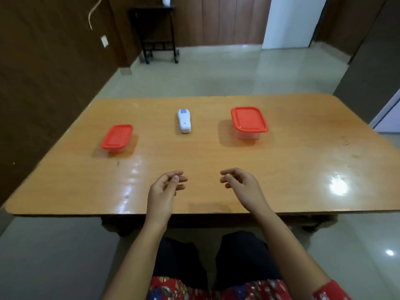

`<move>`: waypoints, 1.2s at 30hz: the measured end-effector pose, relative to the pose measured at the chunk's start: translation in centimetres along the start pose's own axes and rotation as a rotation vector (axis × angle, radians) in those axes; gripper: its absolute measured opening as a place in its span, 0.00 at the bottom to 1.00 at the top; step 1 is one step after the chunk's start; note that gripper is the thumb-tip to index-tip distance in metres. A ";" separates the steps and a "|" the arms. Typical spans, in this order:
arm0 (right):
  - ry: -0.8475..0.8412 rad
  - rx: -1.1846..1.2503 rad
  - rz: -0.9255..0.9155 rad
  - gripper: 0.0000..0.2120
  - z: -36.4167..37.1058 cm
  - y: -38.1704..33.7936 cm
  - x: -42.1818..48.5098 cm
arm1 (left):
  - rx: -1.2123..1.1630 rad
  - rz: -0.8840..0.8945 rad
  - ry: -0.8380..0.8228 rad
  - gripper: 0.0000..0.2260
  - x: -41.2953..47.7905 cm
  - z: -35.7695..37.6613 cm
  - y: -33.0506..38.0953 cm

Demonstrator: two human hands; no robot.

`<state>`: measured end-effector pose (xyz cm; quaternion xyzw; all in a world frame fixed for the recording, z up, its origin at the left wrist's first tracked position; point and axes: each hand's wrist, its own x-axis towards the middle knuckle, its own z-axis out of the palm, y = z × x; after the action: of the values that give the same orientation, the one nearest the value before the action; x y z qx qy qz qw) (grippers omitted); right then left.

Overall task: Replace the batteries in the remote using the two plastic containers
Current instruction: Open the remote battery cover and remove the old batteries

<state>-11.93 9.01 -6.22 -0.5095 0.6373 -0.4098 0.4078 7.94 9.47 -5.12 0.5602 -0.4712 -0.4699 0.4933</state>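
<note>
A white remote [184,121] with a blue screen lies face up in the middle of the wooden table [292,169]. To its left stands a small clear container with a red lid [117,136], lid on. A larger clear container with a red lid [249,120] stands to the right, also closed. What the containers hold cannot be seen. My left hand [165,191] and my right hand [243,186] hover over the near part of the table, fingers loosely curled and apart, holding nothing. Both hands are well short of the remote.
A black metal stand on wheels [159,37] is against the far wooden wall. A white door [290,20] is at the back right. Tiled floor surrounds the table. My knees are under the table's near edge [194,213].
</note>
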 end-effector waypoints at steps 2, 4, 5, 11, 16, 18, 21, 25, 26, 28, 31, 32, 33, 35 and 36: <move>0.013 -0.079 -0.040 0.08 0.7 -0.8 0.9 | 0.004 0.039 0.040 0.09 1.9 -0.6 0.3; 0.055 -0.133 -0.066 0.08 1.5 -1.4 2.5 | -0.002 0.052 0.082 0.09 4.0 -0.9 0.4; 0.076 -0.147 -0.075 0.08 1.9 -1.7 3.5 | -0.019 0.055 0.113 0.09 5.1 -0.9 0.3; 0.122 -0.275 -0.120 0.09 5.6 -2.9 11.6 | -0.144 -0.039 0.254 0.09 10.6 -1.2 -1.2; 0.150 -0.370 -0.131 0.16 9.3 -3.5 19.1 | -0.202 -0.062 0.358 0.10 13.5 -2.5 -2.9; 0.167 -0.442 -0.126 0.20 10.7 -3.6 21.6 | -0.211 -0.088 0.361 0.10 14.4 -2.5 -3.8; 0.194 -0.632 -0.121 0.27 13.0 -3.7 25.0 | -0.216 -0.105 0.322 0.09 15.6 -1.8 -4.3; 0.153 -0.804 -0.038 0.36 15.0 -3.6 28.1 | -0.198 -0.092 0.259 0.09 16.3 -1.2 -3.9; 0.140 -0.822 -0.019 0.35 15.0 -3.4 28.6 | -0.200 -0.096 0.250 0.09 16.3 -1.2 -3.9; 0.134 -0.821 -0.017 0.30 14.9 -3.0 29.1 | -0.200 -0.103 0.244 0.09 16.3 -1.1 -3.9; 0.156 -0.710 -0.031 0.24 14.3 -2.8 28.6 | -0.191 -0.096 0.238 0.09 16.5 -0.9 -3.7; 0.161 -0.638 -0.039 0.22 14.0 -2.9 28.1 | -0.193 -0.092 0.237 0.09 16.5 -0.8 -3.6; 0.169 -0.548 -0.053 0.21 13.6 -3.1 27.3 | -0.201 -0.091 0.234 0.09 16.4 -0.7 -3.4; 0.179 -0.350 -0.100 0.17 12.5 -3.9 25.2 | -0.218 -0.105 0.222 0.09 16.1 -0.5 -3.1; 0.172 -0.258 -0.123 0.15 11.9 -4.3 23.9 | -0.223 -0.123 0.214 0.10 15.8 -0.3 -2.8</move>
<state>-3.00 -16.36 -8.56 -0.5588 0.6848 -0.3908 0.2572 10.22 -5.99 -8.83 0.5765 -0.3257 -0.4863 0.5701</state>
